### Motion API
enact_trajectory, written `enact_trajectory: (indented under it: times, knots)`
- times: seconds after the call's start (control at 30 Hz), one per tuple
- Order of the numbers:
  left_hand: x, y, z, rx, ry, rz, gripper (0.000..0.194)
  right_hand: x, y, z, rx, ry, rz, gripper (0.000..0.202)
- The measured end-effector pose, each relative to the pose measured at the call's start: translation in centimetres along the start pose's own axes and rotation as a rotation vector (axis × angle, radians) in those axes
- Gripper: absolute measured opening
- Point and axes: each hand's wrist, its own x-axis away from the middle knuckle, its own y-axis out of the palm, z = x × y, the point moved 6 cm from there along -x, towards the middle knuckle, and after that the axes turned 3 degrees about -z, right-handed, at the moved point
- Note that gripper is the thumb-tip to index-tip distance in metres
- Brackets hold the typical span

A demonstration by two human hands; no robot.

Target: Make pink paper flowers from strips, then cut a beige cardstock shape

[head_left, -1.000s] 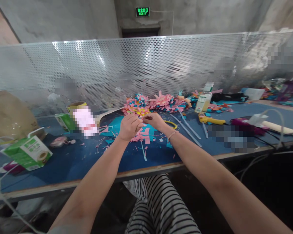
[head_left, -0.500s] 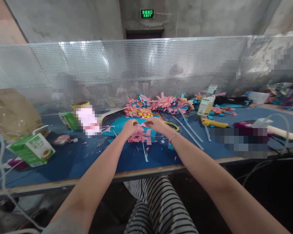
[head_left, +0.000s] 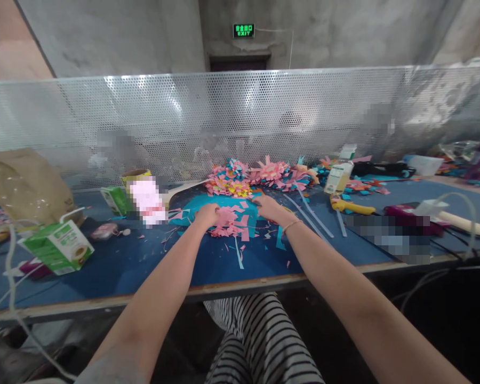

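Pink paper pieces [head_left: 225, 221] lie heaped on the table [head_left: 212, 272] between your left hand [head_left: 207, 216] and right hand [head_left: 267, 207], whose grips I cannot tell; you seem mid-handling, and the next move calls for a light touch.

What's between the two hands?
Head view: pink paper-like pieces and part of a turquoise sheet lie between the left hand and the right hand.

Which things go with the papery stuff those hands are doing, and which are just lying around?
Probably for the work:
- pink paper pieces, beside the left hand
- blue paper
- fringed paper bundles
- maybe the yellow tool and clear sticks

Probably just lying about:
- carton with a straw
- bottle
- brown bag
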Motion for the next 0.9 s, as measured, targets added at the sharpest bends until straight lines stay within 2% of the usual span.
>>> enact_trajectory:
  times: [0.2, 0.33, 0.43, 0.5, 0.57, 0.7, 0.9]
  knots:
    - [0.3, -0.9, 0.3, 0.029, 0.093, 0.038, 0.027, 0.4, -0.2, -1.1, -0.064, -0.024, 0.030, 0.029]
    - [0.7, -2.0, 0.7, 0.075, 0.121, 0.081, 0.023, 0.9, -0.3, -3.9, -0.194, -0.262, 0.100, 0.024]
    - [1.0, -2.6, 1.3, 0.124, 0.144, 0.103, 0.020, 1.4, 0.7, -6.3, -0.194, -0.473, 0.041, 0.026]
    - [1.1, -2.8, 1.9, 0.189, 0.168, 0.104, 0.017, 1.6, 1.5, -7.2, -0.165, -0.537, -0.017, 0.022]
    - [1.1, -2.7, 2.4, 0.275, 0.184, 0.075, 0.013, 1.7, 1.7, -7.5, -0.158, -0.536, -0.039, 0.017]
    - [1.1, -2.1, 3.3, 0.416, 0.209, -0.011, 0.012, 1.6, 0.8, -7.0, -0.210, -0.462, -0.008, 0.013]
    - [1.7, -1.4, 3.9, 0.298, 0.268, -0.125, 0.017, 1.5, 0.1, -6.2, -0.232, -0.444, 0.019, 0.014]
